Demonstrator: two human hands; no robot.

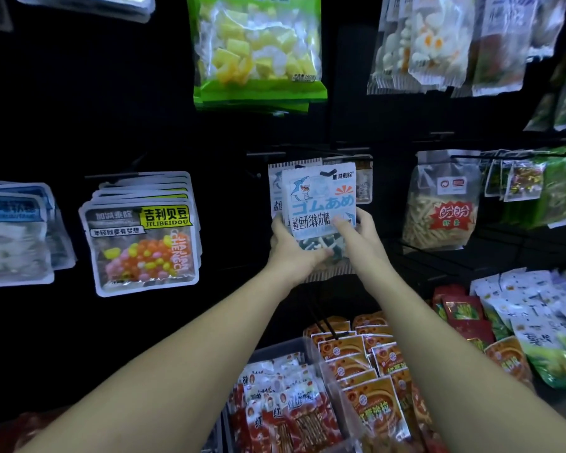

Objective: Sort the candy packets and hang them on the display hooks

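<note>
A big black wall (79, 93) is full of hanging snacks. Up high hang the green packets (258, 86) with yellow candy inside. On the left hang the jelly bean packets (144, 243). Down low sits a clear tub (275, 349) with red packets in it. In the middle, both hands hold up one shark candy packet (321, 197), close to the wall. It sits just in front of more shark packets (276, 191) that already hang there, so it looks like the sorting for this one is done and the hanging step is going on. The left hand (291, 253) grips the bottom part, with its thumb (317, 253) lying across the front. The right hand (361, 238) pinches the right side, with its thumb (342, 225) pressed on the front and its fingers (365, 217) curled around the edge. Both hands are closed snug on the packet, not spread wide. At the top of the packet is a little dark hole (328, 173). The hook is too dark to make out, so I cannot tell if it is through the hole yet. The next move probably needs the hole lined up with the hook tip, then a soft push back.
</note>
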